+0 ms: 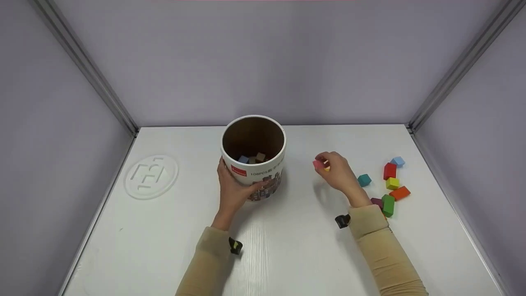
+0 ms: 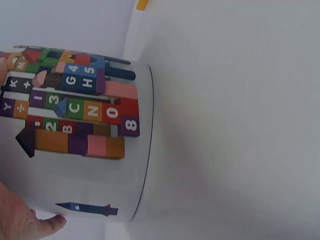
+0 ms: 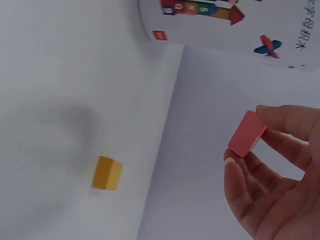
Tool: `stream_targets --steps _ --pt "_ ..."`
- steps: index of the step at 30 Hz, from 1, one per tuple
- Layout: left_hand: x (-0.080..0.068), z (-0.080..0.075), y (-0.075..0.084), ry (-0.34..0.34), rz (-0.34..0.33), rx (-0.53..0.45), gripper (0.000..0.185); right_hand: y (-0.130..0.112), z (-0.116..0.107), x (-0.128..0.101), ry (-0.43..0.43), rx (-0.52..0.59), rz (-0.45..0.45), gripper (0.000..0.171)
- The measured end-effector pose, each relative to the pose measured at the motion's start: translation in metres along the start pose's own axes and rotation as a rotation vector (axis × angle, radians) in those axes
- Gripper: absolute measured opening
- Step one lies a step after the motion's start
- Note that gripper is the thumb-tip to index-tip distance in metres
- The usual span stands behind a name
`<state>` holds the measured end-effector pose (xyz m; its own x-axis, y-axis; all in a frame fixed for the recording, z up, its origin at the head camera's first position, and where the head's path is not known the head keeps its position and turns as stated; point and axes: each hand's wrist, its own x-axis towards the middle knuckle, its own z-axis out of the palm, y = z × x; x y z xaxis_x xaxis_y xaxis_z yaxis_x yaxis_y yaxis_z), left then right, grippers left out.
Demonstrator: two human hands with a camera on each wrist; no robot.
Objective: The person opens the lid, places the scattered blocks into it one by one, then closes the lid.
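The cardboard tub stands upright near the middle of the bench, its mouth open upward. Between the tub and the loose blocks far to its right, only a yellow block lies on the bare surface. Left of the tub and in front of it the bench is open; side walls bound the space.

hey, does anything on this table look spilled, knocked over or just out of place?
Nothing looks damaged or tipped. The tub stands upright, held by the left hand. Several loose blocks lie scattered on the table to the right, and one yellow block sits apart. The right hand pinches a pink block.
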<state>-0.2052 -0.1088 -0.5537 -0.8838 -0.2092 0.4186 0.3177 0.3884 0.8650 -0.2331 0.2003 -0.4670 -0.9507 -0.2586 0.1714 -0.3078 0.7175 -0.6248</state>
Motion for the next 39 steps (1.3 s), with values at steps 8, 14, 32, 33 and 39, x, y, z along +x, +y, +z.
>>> stream_targets --steps 8,14,32,33,39 --pt "0.003 -0.009 -0.010 -0.101 -0.051 -0.062 0.141 -0.052 -0.018 0.008 0.123 0.065 -0.147 0.027" --pt "0.005 -0.011 -0.021 -0.144 -0.022 -0.106 0.141 -0.085 -0.019 0.019 0.152 0.091 -0.259 0.029" --pt "0.003 -0.011 -0.023 -0.136 -0.032 -0.074 0.137 -0.113 0.016 0.056 0.062 0.010 -0.332 0.038" --pt "0.003 -0.010 -0.023 -0.141 -0.034 -0.073 0.136 -0.111 0.016 0.056 0.061 0.014 -0.320 0.040" --pt "0.002 -0.011 -0.021 -0.147 -0.058 -0.086 0.136 -0.085 0.013 0.053 0.117 0.024 -0.265 0.043"
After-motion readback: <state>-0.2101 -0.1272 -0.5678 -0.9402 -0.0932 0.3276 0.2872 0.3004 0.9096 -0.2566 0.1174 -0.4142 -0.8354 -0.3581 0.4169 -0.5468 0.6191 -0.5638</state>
